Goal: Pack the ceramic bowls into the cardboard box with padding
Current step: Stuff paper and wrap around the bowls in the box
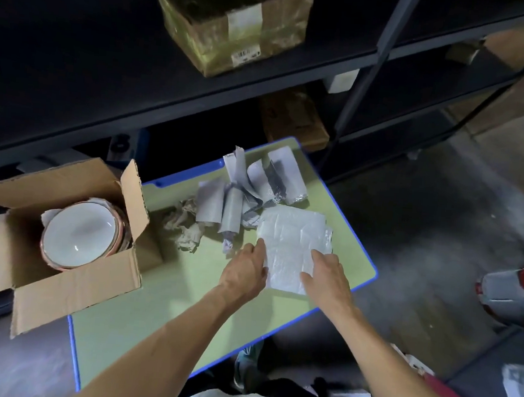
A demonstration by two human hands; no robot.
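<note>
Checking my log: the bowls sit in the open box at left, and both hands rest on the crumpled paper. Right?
No: the head view shows the left hand and right hand on the flat white sheet, not the crumpled paper. The bowls do sit in the open box at left.

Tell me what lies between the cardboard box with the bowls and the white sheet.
Head view: a crumpled paper wad and rolled grey sheets lie there on the green table; the left hand touches the white sheet.
</note>
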